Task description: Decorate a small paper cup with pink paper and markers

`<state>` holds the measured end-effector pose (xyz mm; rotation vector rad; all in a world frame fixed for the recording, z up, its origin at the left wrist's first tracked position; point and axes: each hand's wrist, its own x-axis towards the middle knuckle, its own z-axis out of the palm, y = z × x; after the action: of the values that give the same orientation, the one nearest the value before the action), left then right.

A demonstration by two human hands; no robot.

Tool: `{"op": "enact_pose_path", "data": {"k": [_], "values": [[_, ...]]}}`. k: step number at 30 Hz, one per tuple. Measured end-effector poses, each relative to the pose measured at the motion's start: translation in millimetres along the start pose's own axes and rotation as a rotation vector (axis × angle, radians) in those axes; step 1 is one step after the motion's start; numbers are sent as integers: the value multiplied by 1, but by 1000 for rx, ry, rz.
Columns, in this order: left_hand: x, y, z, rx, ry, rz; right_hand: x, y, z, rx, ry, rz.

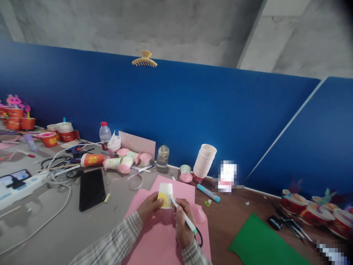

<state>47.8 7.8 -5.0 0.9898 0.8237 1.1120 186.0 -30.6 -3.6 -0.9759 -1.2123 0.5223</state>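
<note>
My left hand (pixel 152 206) pinches the left edge of a small white piece of paper (pixel 168 188), coloured yellow on its left and lower part with faint green marks. In my right hand (pixel 184 221) is a white marker pen (pixel 188 223) with a green end. Its tip points at the paper and seems to touch it. Beneath both hands lie pink paper sheets (pixel 146 243). A rounded pink piece (pixel 200 215) shows beside my right hand.
Leaning white paper cups (pixel 204 162), a glass jar (pixel 162 159) and a blue marker (pixel 208 193) stand or lie beyond the hands. A black phone (pixel 92 189), power strip (pixel 24 191) and cables are left. Green paper (pixel 264 243) and scissors (pixel 295 226) lie right. A blue partition (pixel 176 110) rises behind.
</note>
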Motion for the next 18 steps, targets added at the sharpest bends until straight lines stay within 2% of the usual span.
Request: {"op": "enact_pose_path", "data": {"k": [9, 18], "values": [[0, 0, 1, -20, 13, -8, -3, 5, -2, -58, -37, -41], [0, 1, 1, -24, 21, -7, 0, 3, 0, -19, -4, 8]]}}
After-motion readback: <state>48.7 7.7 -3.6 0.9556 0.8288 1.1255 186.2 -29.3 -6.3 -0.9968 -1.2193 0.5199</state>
